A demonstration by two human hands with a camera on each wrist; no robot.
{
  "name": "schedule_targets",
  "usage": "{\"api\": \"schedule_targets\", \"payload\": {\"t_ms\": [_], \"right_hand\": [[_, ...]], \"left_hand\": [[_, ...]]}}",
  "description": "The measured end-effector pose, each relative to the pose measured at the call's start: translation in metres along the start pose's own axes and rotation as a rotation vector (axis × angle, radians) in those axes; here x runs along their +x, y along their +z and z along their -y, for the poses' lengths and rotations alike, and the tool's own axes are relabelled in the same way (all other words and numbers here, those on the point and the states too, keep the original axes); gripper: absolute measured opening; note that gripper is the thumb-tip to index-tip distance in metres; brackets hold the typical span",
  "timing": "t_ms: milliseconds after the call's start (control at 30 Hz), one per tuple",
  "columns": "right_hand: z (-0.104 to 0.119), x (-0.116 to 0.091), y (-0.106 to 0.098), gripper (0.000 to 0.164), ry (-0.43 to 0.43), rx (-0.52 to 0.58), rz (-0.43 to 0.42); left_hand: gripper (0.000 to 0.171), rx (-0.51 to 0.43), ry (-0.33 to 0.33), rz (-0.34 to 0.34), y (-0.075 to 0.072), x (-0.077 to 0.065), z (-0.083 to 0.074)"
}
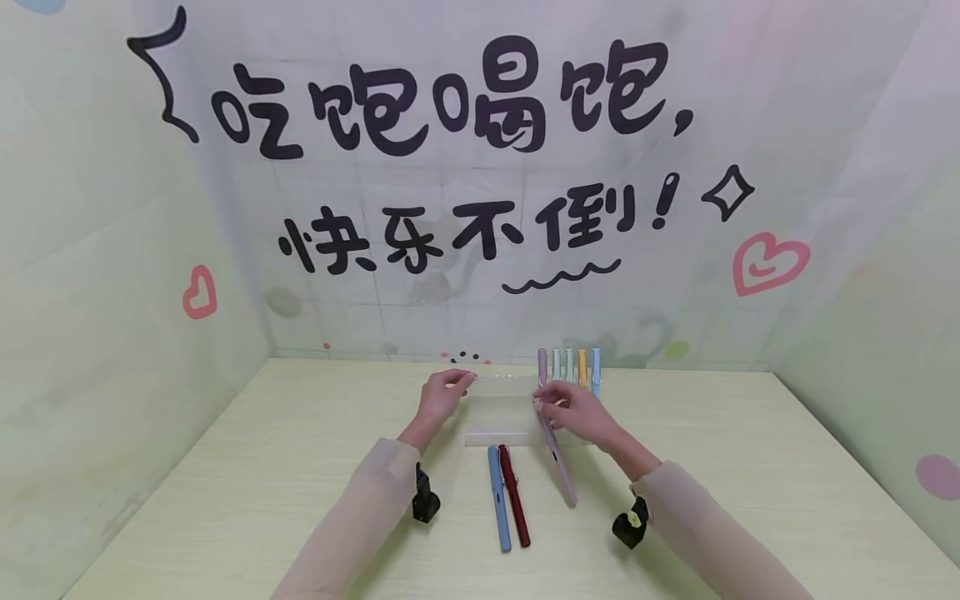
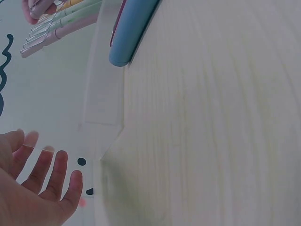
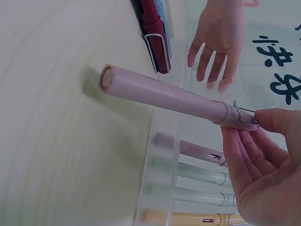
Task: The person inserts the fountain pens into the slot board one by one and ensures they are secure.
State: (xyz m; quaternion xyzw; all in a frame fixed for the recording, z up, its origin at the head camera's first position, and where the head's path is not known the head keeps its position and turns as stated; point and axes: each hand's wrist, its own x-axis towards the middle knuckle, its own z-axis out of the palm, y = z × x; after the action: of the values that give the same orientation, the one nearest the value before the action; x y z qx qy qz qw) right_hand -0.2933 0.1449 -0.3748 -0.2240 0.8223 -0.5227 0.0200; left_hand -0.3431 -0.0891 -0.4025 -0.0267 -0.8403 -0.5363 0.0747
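A clear pen stand [image 1: 501,439] stands upright near the back of the table. My left hand [image 1: 444,397] holds its upper left edge between thumb and fingers; the other fingers spread behind the see-through panel in the left wrist view. A pale purple pen [image 3: 164,94] is pinched near its clip end by my right hand [image 3: 263,174]. It slants in front of the stand, its far end pointing down toward the table. Pastel pens, including an orange pen [image 1: 582,367] and a light blue pen [image 1: 596,368], stand side by side in the stand's right part.
In front of the stand, a blue pen [image 1: 498,500] and a dark red pen [image 1: 514,497] lie close together on the pale wooden table [image 1: 262,500]. Behind is a printed cloth backdrop [image 1: 450,317] with large black characters. Small black cameras sit on both wrists.
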Motion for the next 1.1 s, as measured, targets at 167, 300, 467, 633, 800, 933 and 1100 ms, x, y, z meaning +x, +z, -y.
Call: {"api": "schedule_targets", "payload": {"t_ms": [167,300,467,633,800,933,1100], "right_hand": [[0.008,0.005,0.000,0.020,-0.007,0.009,-0.045],[0.003,0.015,-0.003,0.023,0.007,0.007,-0.084],[0.007,0.022,-0.006,0.025,0.019,0.008,-0.118],[0.008,0.030,-0.007,0.024,0.035,0.002,-0.157],[0.017,0.032,-0.010,0.027,-0.007,0.018,-0.184],[0.035,0.029,-0.011,0.025,-0.024,0.043,-0.200],[0.034,0.035,-0.013,0.026,-0.010,0.061,-0.242]], "left_hand": [[0.029,-0.006,-0.002,0.001,0.000,0.001,0.000],[0.029,-0.012,-0.003,0.002,-0.001,0.001,0.000],[0.030,-0.011,-0.002,0.004,-0.001,0.001,-0.001],[0.030,-0.009,-0.003,0.003,-0.001,0.000,-0.001],[0.029,-0.013,0.006,0.005,-0.001,0.000,0.000],[0.030,-0.015,0.005,0.006,-0.001,0.001,0.002],[0.030,-0.012,-0.002,0.009,0.000,0.001,0.001]]}}
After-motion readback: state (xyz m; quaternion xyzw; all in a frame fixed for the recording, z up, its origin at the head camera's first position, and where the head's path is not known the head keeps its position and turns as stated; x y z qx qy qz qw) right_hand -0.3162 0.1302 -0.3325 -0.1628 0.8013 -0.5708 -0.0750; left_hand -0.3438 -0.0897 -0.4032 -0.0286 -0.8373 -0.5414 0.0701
